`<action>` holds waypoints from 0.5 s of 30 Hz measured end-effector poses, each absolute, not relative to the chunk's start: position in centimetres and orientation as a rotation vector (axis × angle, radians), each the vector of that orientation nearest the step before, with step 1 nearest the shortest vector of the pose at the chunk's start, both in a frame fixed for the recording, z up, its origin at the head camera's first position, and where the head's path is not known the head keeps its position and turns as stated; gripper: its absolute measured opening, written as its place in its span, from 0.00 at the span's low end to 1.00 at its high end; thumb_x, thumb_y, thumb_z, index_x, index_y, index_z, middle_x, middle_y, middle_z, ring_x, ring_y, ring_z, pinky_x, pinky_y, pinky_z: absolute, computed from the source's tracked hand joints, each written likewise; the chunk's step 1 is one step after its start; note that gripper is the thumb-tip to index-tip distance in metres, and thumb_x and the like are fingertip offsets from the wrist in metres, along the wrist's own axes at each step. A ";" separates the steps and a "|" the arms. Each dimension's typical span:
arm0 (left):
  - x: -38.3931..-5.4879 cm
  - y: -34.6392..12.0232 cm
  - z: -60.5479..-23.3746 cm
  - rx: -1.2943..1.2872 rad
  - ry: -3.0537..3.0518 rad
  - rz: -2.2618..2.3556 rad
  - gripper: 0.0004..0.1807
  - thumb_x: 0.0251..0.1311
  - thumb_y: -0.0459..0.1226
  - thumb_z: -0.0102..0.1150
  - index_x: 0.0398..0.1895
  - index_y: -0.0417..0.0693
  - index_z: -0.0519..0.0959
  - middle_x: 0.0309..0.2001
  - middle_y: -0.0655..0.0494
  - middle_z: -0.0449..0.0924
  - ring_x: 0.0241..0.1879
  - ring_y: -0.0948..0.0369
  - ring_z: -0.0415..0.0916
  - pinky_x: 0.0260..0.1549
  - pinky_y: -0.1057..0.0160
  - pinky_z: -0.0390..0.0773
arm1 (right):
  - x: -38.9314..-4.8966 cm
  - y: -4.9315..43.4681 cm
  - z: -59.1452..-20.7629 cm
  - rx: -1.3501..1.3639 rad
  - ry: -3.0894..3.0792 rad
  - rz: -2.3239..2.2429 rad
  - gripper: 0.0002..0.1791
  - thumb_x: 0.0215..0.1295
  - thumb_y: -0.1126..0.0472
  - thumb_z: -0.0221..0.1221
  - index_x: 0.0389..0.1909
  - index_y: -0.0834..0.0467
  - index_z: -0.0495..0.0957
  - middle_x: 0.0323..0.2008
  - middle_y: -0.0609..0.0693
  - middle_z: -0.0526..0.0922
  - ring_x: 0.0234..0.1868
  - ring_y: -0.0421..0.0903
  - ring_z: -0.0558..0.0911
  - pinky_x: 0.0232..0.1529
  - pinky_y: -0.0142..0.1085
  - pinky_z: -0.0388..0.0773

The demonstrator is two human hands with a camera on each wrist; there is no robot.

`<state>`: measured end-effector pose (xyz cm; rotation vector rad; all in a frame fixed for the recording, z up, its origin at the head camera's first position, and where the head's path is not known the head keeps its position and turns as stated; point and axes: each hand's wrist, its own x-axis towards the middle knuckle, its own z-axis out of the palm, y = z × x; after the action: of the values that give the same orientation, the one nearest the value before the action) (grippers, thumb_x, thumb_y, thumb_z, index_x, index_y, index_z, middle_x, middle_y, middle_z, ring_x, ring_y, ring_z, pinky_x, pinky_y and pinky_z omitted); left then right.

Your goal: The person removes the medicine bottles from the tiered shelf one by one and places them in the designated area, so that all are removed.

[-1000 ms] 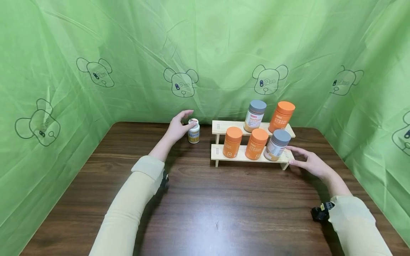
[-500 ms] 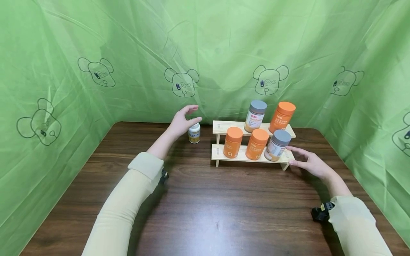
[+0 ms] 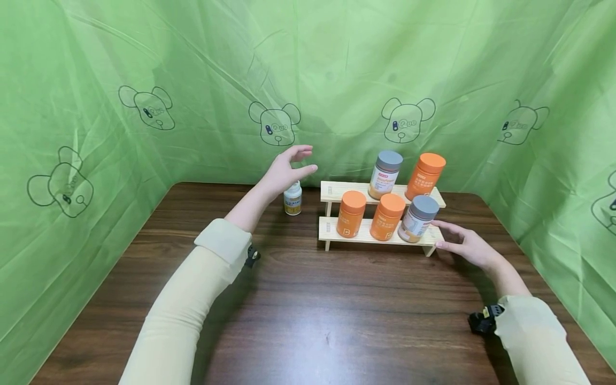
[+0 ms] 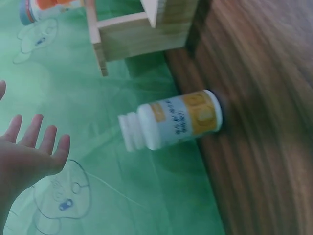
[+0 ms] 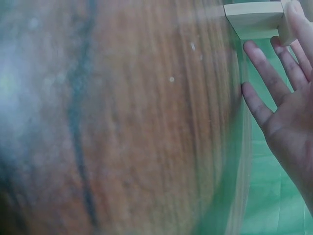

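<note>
My left hand [image 3: 285, 170] hovers above and behind a small white pill bottle [image 3: 292, 200], its fingers spread and holding nothing. The left wrist view shows this bottle [image 4: 171, 120] with a yellow and white label, apart from the hand [image 4: 29, 154]. At the right end of a two-tier wooden stand [image 3: 329, 229], my right hand [image 3: 469, 246] holds the lower board's end between thumb and forefinger. In the right wrist view, the other fingers of the right hand [image 5: 288, 107] extend loosely. On the lower tier are two orange jars [image 3: 351, 215] and a grey-lidded jar [image 3: 416, 220].
The upper tier holds a grey-lidded jar [image 3: 385, 176] and an orange jar [image 3: 425, 177]. Beneath everything is a dark wood table [image 3: 308, 305]. Green curtain [image 3: 337, 69] with bear outlines hangs behind and at both sides.
My left hand has let go of the small pill bottle and moved up and to the right, away from it. The bottle stays standing; my right hand keeps its place at the stand.
</note>
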<state>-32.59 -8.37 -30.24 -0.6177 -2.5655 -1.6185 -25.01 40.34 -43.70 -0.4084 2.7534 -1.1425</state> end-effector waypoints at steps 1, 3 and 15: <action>-32.5 -8.2 -30.0 -0.623 -2.569 -1.616 0.33 0.58 0.48 0.63 0.66 0.56 0.66 0.64 0.57 0.69 0.65 0.60 0.62 0.64 0.52 0.62 | -25.0 40.4 -43.7 -0.408 2.752 -1.144 0.34 0.64 0.53 0.59 0.70 0.48 0.59 0.67 0.60 0.63 0.64 0.61 0.63 0.58 0.58 0.62; -32.5 -7.8 -29.6 -0.641 -2.563 -1.622 0.32 0.57 0.48 0.63 0.66 0.57 0.66 0.64 0.57 0.69 0.65 0.60 0.62 0.64 0.52 0.62 | -25.0 40.4 -43.7 -0.404 2.750 -1.150 0.34 0.64 0.53 0.59 0.70 0.48 0.59 0.67 0.61 0.63 0.65 0.61 0.63 0.58 0.60 0.62; -31.7 -4.8 -27.0 -0.724 -2.572 -1.667 0.34 0.57 0.48 0.64 0.66 0.58 0.65 0.65 0.60 0.67 0.66 0.62 0.60 0.64 0.50 0.62 | -24.8 40.1 -43.5 -0.397 2.784 -1.099 0.34 0.64 0.51 0.59 0.70 0.46 0.60 0.66 0.58 0.66 0.62 0.56 0.66 0.55 0.48 0.65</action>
<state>-31.68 -4.82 -27.02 -0.7241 -2.5721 -1.6674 -24.79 40.08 -43.50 -0.3966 2.7841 -1.0992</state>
